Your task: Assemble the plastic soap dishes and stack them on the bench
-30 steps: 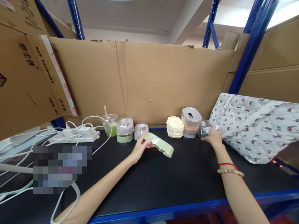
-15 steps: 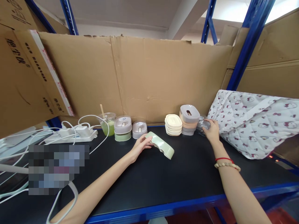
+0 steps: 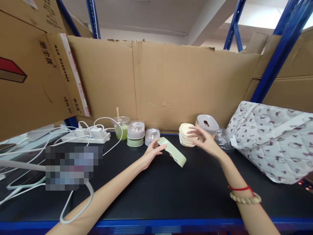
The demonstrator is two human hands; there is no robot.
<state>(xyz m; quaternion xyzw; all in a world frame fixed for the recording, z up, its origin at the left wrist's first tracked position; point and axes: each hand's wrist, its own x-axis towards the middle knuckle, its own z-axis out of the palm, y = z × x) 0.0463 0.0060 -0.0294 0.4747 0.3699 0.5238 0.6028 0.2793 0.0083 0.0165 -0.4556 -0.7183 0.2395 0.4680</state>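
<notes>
My left hand (image 3: 155,150) grips one end of a pale green plastic piece (image 3: 174,152), a long strip with a notched lower edge, tilted down to the right over the black tabletop. Fingers apart and slightly blurred, my right hand (image 3: 204,140) hovers holding nothing beside a stack of cream square pieces (image 3: 186,130); whether it touches them I cannot tell. Behind that hand stands a grey-lidded container (image 3: 207,122), partly covered. Clear plastic lids (image 3: 222,138) rest to its right. Near the left hand are a grey clear-topped box (image 3: 152,135) and a grey-and-green one (image 3: 135,133).
A cup with green drink (image 3: 121,130) and a wooden stick stands at the back left. A power strip (image 3: 100,139) with white cables spreads over the left side. A quilted patterned bag (image 3: 271,133) leans at the right. Cardboard (image 3: 166,78) walls the back.
My right hand has let go of the clear lids and moved left to the cream stack, its fingers spreading. My left hand keeps the green piece. The view has turned slightly.
</notes>
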